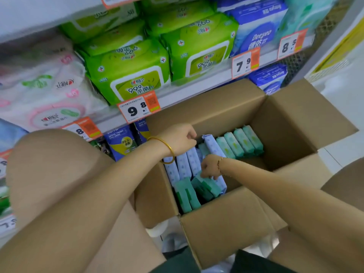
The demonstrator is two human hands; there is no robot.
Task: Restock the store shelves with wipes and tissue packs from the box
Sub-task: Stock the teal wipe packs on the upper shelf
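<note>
This is a shop aisle. A white shelf (pixel 197 89) slants from 9 o'clock up to 2 o'clock. It is stacked with repeated green wipes packs (pixel 128 75) at 11, pink packs (pixel 45 91) at 10 and blue packs (pixel 258 28) at 1. Price tags reading 9.8 (pixel 138 108), 7.9 (pixel 245 63) and 8.5 (pixel 292 44) line its edge. An open cardboard box (pixel 226 223) of teal packs (pixel 244 142) is at 4 o'clock.

Price tag 9.8 (pixel 137 109), tag 7.9 (pixel 244 63), tag 8.5 (pixel 292 44); "Deeyeo" on blue pack (pixel 258 37).

- both bare forearms reach forward and down, wrists pretty close together
- left hand (pixel 180 137): knuckles up, fingers curled under, can't tell if it's got anything
- right hand (pixel 209 167): sits lower, fingers curled down, pinching a teal pack (pixel 206 187)
</note>
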